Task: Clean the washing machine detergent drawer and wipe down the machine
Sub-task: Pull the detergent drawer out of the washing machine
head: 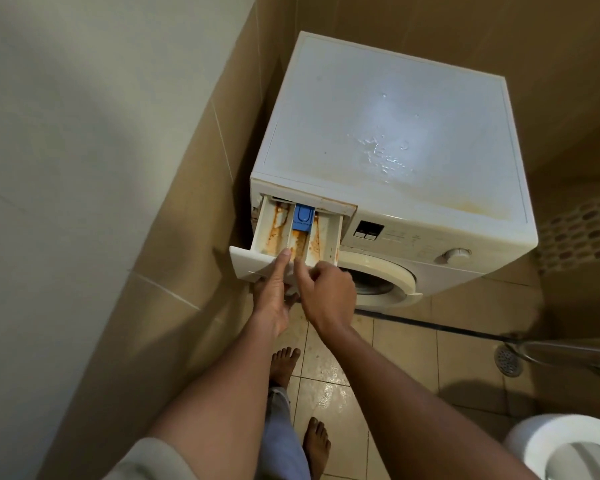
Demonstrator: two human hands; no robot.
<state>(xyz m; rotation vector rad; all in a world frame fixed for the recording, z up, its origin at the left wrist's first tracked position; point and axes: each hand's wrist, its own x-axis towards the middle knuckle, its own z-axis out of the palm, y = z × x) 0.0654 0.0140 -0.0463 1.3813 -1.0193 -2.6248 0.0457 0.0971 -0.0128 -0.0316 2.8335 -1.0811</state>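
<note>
— Whereabouts of the detergent drawer [293,233]?
— Pulled well out from the top left of the washing machine [395,133] front. Stained orange-brown inside, with a blue insert [303,218] in the middle compartment.
— And the left hand [272,292]?
— Clamped on the drawer's front panel: one digit laid straight over the top edge, the rest tucked underneath.
— The right hand [328,289]?
— Just beside the left, fingers curled at the drawer's front rim. Gripping or only touching, impossible to tell.
— Anything on the machine's top?
— Beads of water [388,157] near the middle, a yellowish stain toward the front right corner.
— Round about?
— Tiled walls on two sides, wet floor tiles [326,375] under bare feet [284,362], a floor drain [508,360] and a toilet [551,448] off to the right.
</note>
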